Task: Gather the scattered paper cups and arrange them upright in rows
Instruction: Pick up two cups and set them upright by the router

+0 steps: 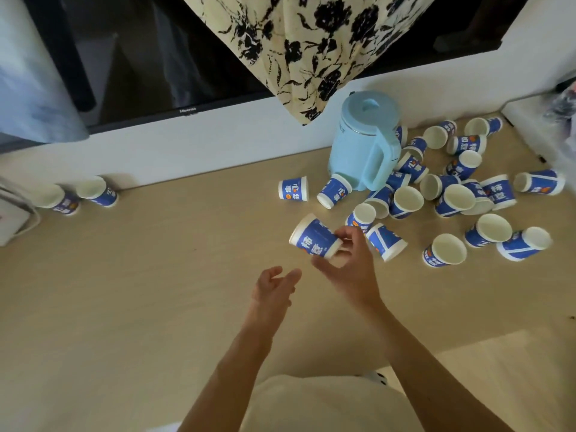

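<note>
tilted cup (313, 237) in rt hand (349, 269)

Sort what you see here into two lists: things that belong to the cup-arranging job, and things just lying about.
Belongs to the job: held cup, in the right hand; scattered cups on the right; two cups at the far left.

Just lying about: kettle; flowered cloth; television.

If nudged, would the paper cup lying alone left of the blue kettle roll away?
Probably: the paper cup lies on its side, likely curving since its rim looks wider than its base. Seems light: the right hand pinches a second cup.
</note>
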`<state>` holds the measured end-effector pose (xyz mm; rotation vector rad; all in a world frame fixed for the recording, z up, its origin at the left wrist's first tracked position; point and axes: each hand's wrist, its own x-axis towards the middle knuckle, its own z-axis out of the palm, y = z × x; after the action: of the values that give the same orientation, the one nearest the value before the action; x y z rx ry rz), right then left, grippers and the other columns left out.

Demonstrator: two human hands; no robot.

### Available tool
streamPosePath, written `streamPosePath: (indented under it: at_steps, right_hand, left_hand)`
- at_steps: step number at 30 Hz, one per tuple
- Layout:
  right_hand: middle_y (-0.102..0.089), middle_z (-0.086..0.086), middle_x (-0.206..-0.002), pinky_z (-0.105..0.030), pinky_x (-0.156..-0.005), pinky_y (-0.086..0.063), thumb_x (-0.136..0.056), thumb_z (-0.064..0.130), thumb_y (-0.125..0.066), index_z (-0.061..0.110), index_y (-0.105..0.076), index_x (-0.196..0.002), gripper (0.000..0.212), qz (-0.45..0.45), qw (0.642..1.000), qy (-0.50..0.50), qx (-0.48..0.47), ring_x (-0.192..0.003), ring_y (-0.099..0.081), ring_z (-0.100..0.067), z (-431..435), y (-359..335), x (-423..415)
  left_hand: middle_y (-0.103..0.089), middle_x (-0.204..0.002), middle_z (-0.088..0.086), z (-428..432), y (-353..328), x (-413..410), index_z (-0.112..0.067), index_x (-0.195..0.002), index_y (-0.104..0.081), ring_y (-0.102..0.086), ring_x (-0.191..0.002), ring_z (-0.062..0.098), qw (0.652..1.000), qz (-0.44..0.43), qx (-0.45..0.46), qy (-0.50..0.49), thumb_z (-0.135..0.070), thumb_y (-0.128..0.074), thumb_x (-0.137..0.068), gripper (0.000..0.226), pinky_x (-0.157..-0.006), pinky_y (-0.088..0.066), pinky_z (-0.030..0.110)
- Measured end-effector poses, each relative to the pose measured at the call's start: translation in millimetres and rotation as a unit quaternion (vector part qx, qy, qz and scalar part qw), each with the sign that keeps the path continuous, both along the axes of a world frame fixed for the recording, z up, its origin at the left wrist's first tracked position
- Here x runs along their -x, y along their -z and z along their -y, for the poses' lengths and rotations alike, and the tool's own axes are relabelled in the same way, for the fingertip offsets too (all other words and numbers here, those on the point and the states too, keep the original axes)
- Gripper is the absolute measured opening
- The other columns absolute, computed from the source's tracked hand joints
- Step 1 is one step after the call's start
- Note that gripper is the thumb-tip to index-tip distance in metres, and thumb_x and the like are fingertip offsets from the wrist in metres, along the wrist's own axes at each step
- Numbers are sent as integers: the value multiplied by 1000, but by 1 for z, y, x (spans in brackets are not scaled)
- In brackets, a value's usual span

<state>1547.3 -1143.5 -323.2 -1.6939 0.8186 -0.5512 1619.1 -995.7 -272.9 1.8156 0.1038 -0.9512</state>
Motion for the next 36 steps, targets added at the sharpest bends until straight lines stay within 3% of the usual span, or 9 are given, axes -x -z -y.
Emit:
streamPosePath:
  at_steps: [2,6,9,16,20,22,27,33,36]
  right_hand:
    - [-65,10,-107,-26,-89,-56,-67,30,-91,27,-53,-111,58,54,998,-32,-5,-101,-68,-18,-23,-11,-10]
    - [-66,10,-107,-33,-92,-54,-68,26,-90,36,-51,-110,58,85,994,-67,-1,-105,-67,-20,-56,-19,-24]
    - [-63,15,-109,-24,-92,-51,-66,29,-88,39,-49,-110,60,71,994,-84,26,-109,-64,-16,-67,-20,-34]
    - [-54,16,-128,-20,-105,-40,-70,49,-88,27,-48,-131,76,28,970,-215,111,-125,-54,-9,-22,-14,-79]
    - [-51,3,-126,-31,-101,-44,-72,30,-87,13,-52,-131,70,-57,960,-175,210,-117,-54,-16,53,9,-139]
    - [-53,-7,-129,-42,-101,-42,-72,25,-86,9,-53,-133,71,-163,928,-179,285,-119,-53,-27,84,25,-167]
    - [-45,-13,-145,-45,-108,-37,-69,30,-87,10,-40,-146,93,-347,829,-250,361,-134,-44,-36,118,59,-204]
    - [-46,-10,-145,-42,-107,-39,-74,26,-84,14,-36,-148,88,-428,753,-285,412,-134,-47,-32,115,74,-218]
    - [-52,-12,-139,-41,-103,-43,-79,19,-79,13,-38,-145,78,-442,740,-277,426,-126,-54,-33,111,76,-216]
  left_hand:
    - [-68,-119,5,-4,-4,-6,-9,-131,-54,-65,-112,20,997,-46,56,-28,-51,-68,-85,65,-95,-53,39]
    - [-71,-105,7,-13,-12,-20,-8,-116,-69,-66,-110,21,979,-67,186,-55,-53,-65,-87,53,-97,-53,39]
    - [-74,-112,11,-18,-14,-28,-14,-115,-72,-68,-107,22,968,-50,229,-87,-50,-69,-81,49,-98,-52,41]
    - [-76,-97,5,-39,-9,-52,-21,-101,-73,-71,-100,26,968,68,139,-200,-55,-76,-66,49,-94,-53,47]
    - [-75,-96,4,-54,-5,-62,-24,-100,-73,-70,-94,20,963,97,108,-227,-52,-76,-64,46,-96,-53,50]
    - [-75,-96,5,-60,-4,-64,-22,-101,-73,-70,-95,23,961,101,104,-237,-51,-76,-64,46,-94,-54,48]
    - [-74,-88,4,-74,-4,-63,-24,-95,-73,-65,-80,13,961,114,93,-236,-55,-75,-62,45,-79,-51,31]
    - [-73,-88,6,-90,-5,-71,-36,-90,-72,-62,-74,8,960,143,71,-232,-57,-73,-62,35,-73,-49,26]
    - [-72,-89,8,-94,-5,-75,-34,-91,-71,-61,-78,12,959,150,68,-231,-57,-73,-63,36,-74,-49,28]
